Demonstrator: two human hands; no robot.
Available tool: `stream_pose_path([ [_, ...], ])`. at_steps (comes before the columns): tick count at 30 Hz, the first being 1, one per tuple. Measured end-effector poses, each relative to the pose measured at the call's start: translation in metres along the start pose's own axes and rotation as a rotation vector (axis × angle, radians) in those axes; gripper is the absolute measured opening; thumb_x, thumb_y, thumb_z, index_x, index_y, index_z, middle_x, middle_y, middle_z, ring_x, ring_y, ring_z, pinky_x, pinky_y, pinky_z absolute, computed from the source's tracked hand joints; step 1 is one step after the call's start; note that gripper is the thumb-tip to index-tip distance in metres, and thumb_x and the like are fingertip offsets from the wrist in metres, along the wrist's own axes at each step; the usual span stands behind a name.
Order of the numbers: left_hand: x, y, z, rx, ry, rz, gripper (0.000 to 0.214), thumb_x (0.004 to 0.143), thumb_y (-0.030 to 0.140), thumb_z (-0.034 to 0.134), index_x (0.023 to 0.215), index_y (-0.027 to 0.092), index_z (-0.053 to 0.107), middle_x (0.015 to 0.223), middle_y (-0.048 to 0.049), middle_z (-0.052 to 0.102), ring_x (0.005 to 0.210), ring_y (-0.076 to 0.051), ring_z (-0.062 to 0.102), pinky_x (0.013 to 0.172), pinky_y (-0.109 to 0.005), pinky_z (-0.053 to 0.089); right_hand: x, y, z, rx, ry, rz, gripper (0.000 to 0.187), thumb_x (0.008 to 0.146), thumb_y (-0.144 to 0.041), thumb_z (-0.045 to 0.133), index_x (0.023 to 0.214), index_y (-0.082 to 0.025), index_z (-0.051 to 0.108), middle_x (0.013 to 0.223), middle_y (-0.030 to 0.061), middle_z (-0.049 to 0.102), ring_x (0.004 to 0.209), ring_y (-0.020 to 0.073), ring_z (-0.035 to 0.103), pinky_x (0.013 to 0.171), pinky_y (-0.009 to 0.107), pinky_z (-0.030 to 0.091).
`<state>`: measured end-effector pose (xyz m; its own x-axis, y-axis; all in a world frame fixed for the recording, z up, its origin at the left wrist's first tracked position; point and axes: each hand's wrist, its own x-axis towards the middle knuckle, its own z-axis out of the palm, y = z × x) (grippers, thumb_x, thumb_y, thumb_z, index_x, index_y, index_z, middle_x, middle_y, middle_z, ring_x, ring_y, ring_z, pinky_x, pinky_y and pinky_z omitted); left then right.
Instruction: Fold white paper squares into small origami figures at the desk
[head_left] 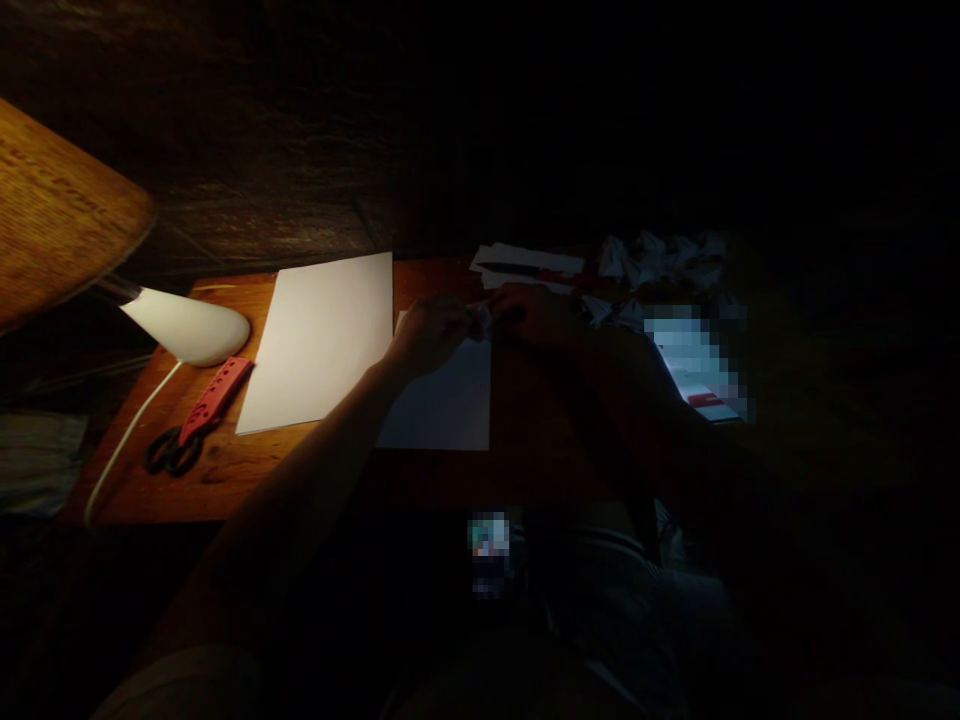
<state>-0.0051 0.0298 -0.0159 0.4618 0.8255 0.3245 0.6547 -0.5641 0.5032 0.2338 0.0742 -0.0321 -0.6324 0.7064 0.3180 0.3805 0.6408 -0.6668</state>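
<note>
Pale piece (482,320), mostly hidden between left hand (441,325) and shadowed right hand (536,312).

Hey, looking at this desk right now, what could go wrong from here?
The white cord runs over the table edge; a snag might pull the lamp. The knife-like tool lies close to the right hand, which might brush it. Folded papers sit in dim light and could be knocked unnoticed.

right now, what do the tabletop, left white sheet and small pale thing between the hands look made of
Tabletop: probably wood, perhaps varnished, given brown streaks and soft sheen. Left white sheet: likely matte paper; flat, crisp-edged, no glare. Small pale thing: perhaps paper by its colour; finish too dark to tell.
</note>
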Motion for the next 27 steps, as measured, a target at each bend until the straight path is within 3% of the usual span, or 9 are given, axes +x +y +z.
stream_pose_path([
  [5,-0.0011,-0.0028,-0.001,-0.036,0.002,0.021,0.022,0.086,0.014,0.063,0.083,0.024,0.083,0.095,-0.0061,0.081,0.096,-0.022,0.074,0.094,-0.038,0.058,0.0018,0.0056,0.0034,-0.008,0.017,-0.034,0.025,0.078,-0.01,0.069,0.092,-0.022,0.086,0.118,0.007,0.079,0.107,0.0248,0.073,0.098,0.04,0.052],
  [17,-0.0004,-0.0038,-0.0042,-0.04,-0.002,0.076,0.021,0.087,0.012,0.068,0.084,0.025,0.084,0.101,-0.005,0.081,0.105,-0.023,0.075,0.1,-0.039,0.059,0.0012,0.0063,0.0051,0.028,0.061,-0.023,0.025,0.075,-0.016,0.072,0.097,-0.019,0.082,0.114,0.0092,0.079,0.104,0.0255,0.072,0.096,0.039,0.052],
  [23,-0.0018,0.0019,-0.0044,-0.059,0.014,0.032,0.02,0.084,0.008,0.068,0.082,0.023,0.081,0.111,-0.0061,0.081,0.111,-0.023,0.074,0.104,-0.039,0.058,0.0006,0.0018,0.0033,0.015,0.03,-0.012,0.023,0.076,-0.013,0.069,0.092,-0.022,0.083,0.113,0.0066,0.08,0.103,0.0245,0.073,0.096,0.039,0.052],
  [27,-0.0033,0.0013,-0.0034,-0.085,0.02,-0.05,0.024,0.082,0.005,0.071,0.098,0.02,0.079,0.106,-0.0072,0.082,0.106,-0.023,0.076,0.099,-0.036,0.059,0.0001,0.0019,0.0031,0.029,0.019,-0.009,0.019,0.079,-0.016,0.072,0.093,-0.02,0.084,0.116,0.0084,0.081,0.106,0.0255,0.074,0.1,0.04,0.053],
])
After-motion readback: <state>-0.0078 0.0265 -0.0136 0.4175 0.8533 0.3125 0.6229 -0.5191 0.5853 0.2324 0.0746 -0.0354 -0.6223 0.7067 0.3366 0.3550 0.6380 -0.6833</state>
